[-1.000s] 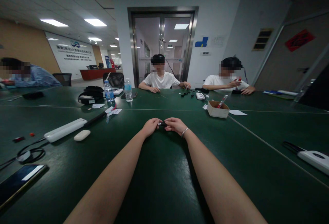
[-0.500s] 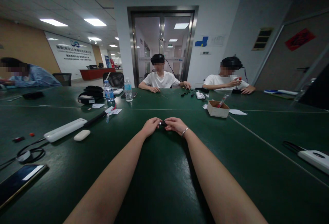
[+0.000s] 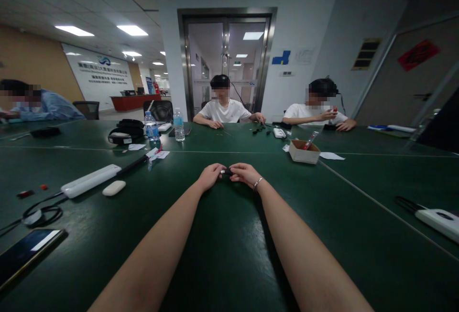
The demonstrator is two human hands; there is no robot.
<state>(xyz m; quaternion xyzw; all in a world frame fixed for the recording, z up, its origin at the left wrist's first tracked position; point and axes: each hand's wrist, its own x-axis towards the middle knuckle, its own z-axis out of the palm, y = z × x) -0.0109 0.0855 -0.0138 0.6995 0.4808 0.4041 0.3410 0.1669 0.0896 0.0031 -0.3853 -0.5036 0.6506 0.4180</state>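
Beneath the box (image 3: 304,157) extends a green table (image 3: 222,254). Behind the box, at the table's far side, sit two people in white shirts: one person (image 3: 226,111) to its left, the other person (image 3: 301,113) directly behind it. Far left of the box, on its near side, lies a long white bar (image 3: 91,180). Two water bottles (image 3: 179,129) stand upright left of the box, slightly farther back. Left of the box, on its near side, the left hand (image 3: 210,177) and right hand (image 3: 245,173) face each other, close together. A bracelet (image 3: 257,184) encircles the right wrist. Between the hands, left of the box and slightly nearer, is a small black piece (image 3: 226,172). Left fingertips pinch its silver end; right fingertips grip its black end. Contact with the table cannot be determined.
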